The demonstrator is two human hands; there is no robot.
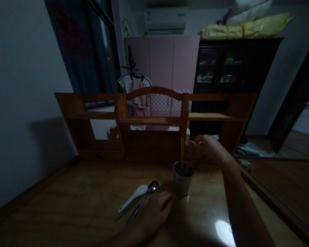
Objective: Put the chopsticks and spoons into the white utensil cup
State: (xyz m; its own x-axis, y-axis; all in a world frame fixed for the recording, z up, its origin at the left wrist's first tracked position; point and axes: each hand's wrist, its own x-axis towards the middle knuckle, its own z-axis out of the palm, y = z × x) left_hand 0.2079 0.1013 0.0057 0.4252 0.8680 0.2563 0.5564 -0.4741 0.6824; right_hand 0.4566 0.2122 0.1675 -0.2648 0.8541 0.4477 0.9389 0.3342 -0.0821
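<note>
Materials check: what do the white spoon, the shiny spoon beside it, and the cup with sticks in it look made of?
White spoon: probably glazed ceramic, perhaps plastic; smooth and evenly white. Shiny spoon: likely polished metal, given the bright glint on its dark bowl. Cup: pale, possibly ceramic or plastic; dim light leaves it open. Sticks: likely wood or bamboo, from their tan colour.

Cannot see the lower ends of the chopsticks (182, 154), sunk inside the cup (181, 186), or make out the tiny pattern on its side. Cannot tell the grip of the right hand (208, 147) in the dimness. Cannot see the fingertips of the left hand (157, 207), curled under, or the far end of the thin utensil (126, 209) beside the white spoon (134, 197). Lose the forearms (243, 202) at the bottom edge and the white bundle (248, 12) at the top.
</note>
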